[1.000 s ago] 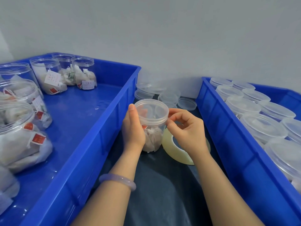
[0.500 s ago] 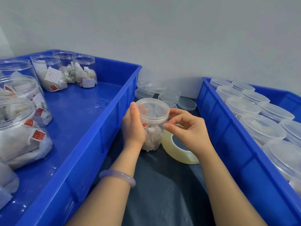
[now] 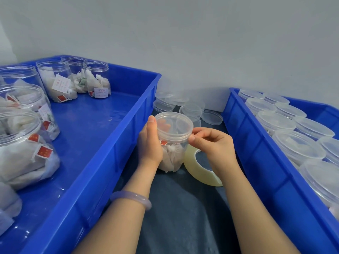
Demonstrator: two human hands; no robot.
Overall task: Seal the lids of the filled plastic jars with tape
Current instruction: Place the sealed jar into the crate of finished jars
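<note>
Through the head camera I look down at a filled plastic jar (image 3: 172,154) standing on a dark cloth surface (image 3: 183,208) between two blue bins. The left hand (image 3: 149,143) wraps its fingers round the jar's body, thumb lying up against the side of the translucent lid (image 3: 174,125); I judge this grip is there to steady the jar while tape goes on. The right hand (image 3: 214,145) has thumb and forefinger pinched together against the lid's near side, the other fingers curled. Whether a clear tape end sits between them I cannot tell. A roll of clear tape (image 3: 200,173) leans on the cloth just beside the jar, under the right wrist, probably kept close so tape can feed straight to the seam. A pale bracelet (image 3: 131,198) circles the left wrist. The left bin (image 3: 117,143) holds open jars of white sachets with red tags (image 3: 97,81), apparently waiting for lids. The right bin (image 3: 256,153) holds rows of lidded jars (image 3: 286,149); whether those are taped I cannot see. Behind the held jar, spare lids (image 3: 190,109) are stacked on the cloth near a plain grey-white wall (image 3: 183,43) that closes the space into a corner.
</note>
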